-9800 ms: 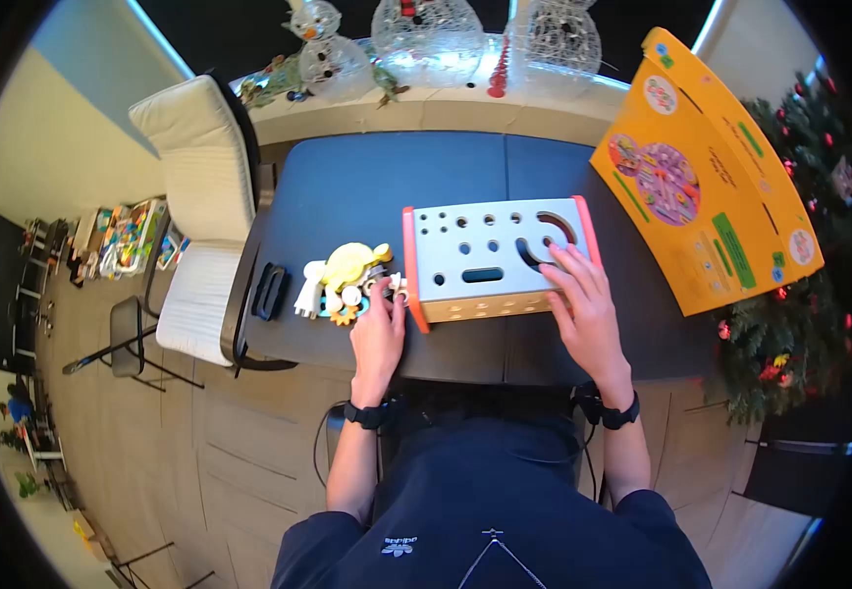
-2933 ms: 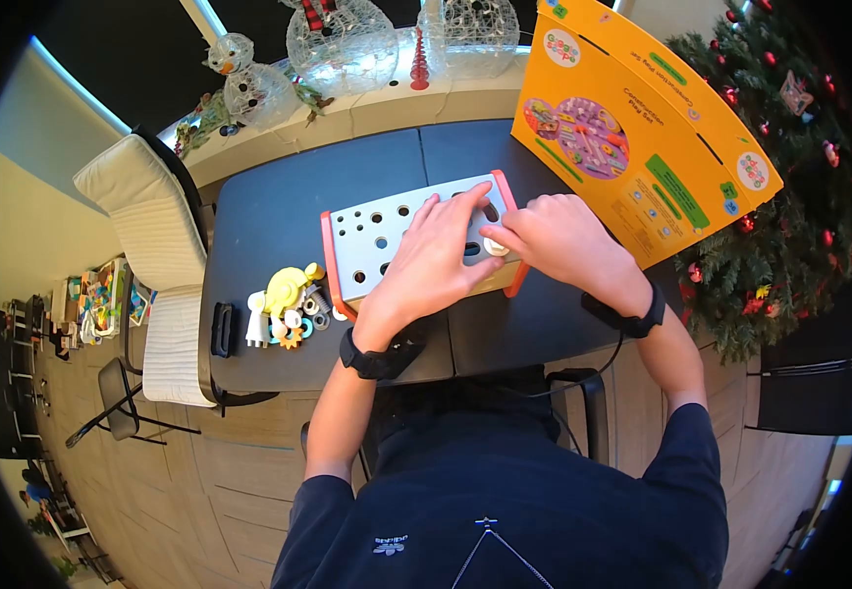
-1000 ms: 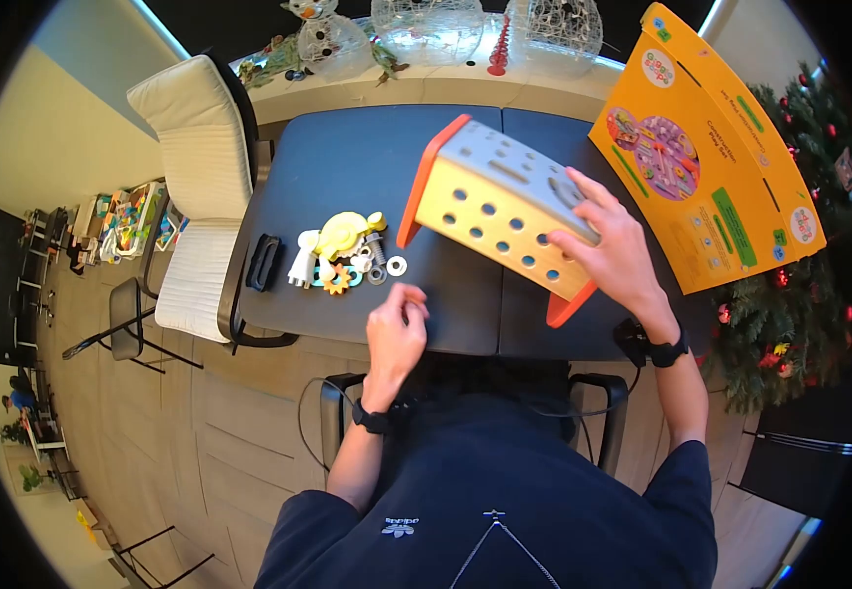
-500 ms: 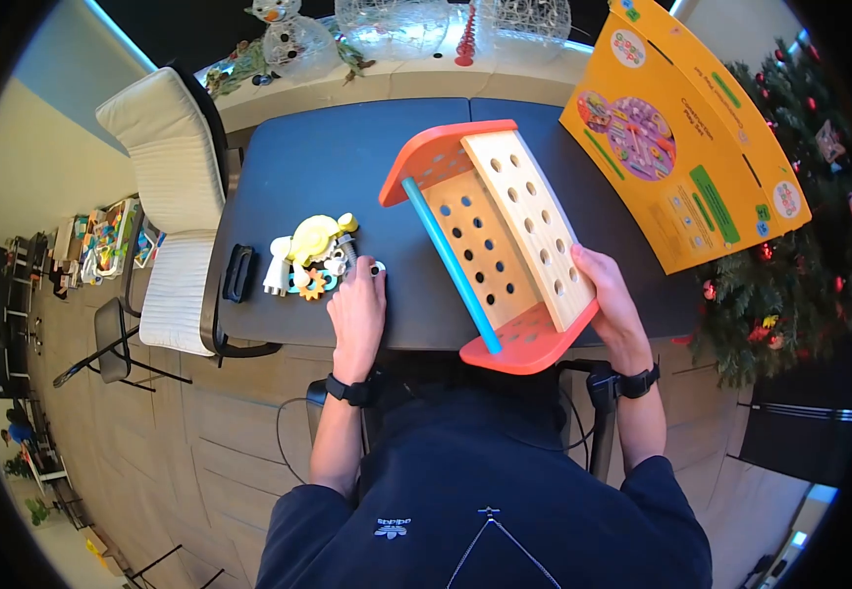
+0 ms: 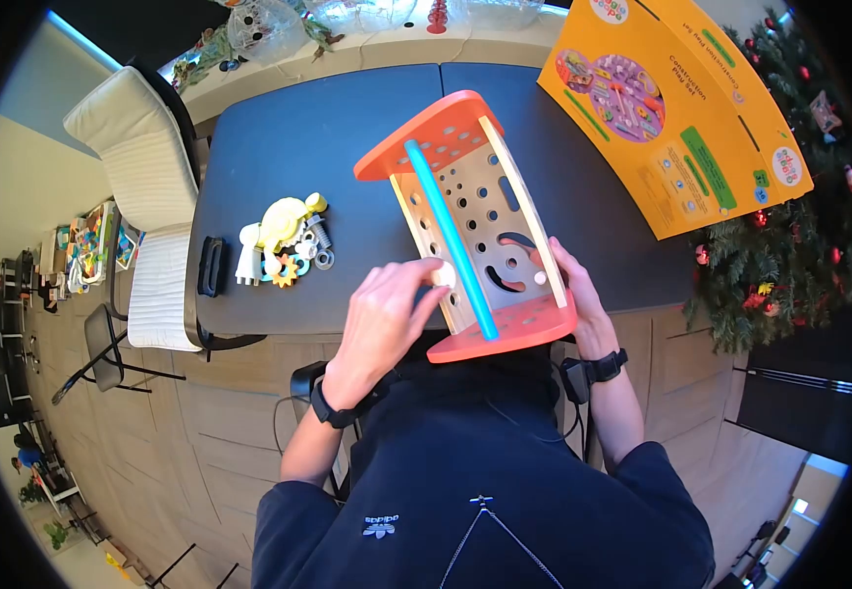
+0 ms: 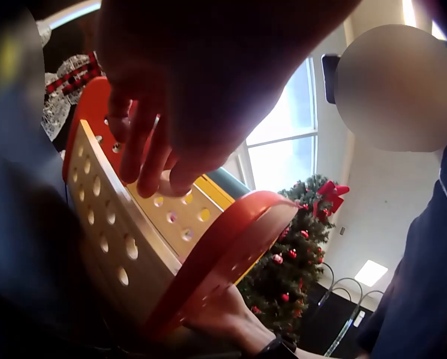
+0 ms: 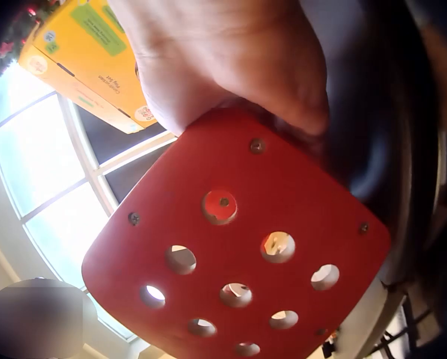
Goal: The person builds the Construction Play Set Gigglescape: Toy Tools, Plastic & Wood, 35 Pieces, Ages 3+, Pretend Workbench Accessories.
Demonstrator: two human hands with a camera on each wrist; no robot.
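A wooden toy workbench (image 5: 451, 250) with red end panels, holed sides and a blue rod (image 5: 451, 240) is tipped so its open underside faces up. My right hand (image 5: 583, 294) grips its right side near the closer red end. In the right wrist view that hand lies at the top edge of the red panel (image 7: 231, 179). My left hand (image 5: 382, 314) pinches a small cream-white ring (image 5: 443, 276) between thumb and forefinger, over the left side wall. The left wrist view has those fingers (image 6: 145, 157) reaching over the opening. A small white round end (image 5: 541, 278) shows inside the workbench.
Toy parts lie on the dark table (image 5: 289, 128): a yellow piece (image 5: 284, 221), an orange gear (image 5: 285, 272) and a grey bolt (image 5: 318, 233). A black holder (image 5: 212, 267) sits near the left edge. A tall orange box (image 5: 686, 108) stands at right, before a Christmas tree (image 5: 740, 275).
The workbench has turned from its holed top facing up to its open underside facing me. My left hand has picked the white ring off the table beside the toy parts and brought it to the workbench.
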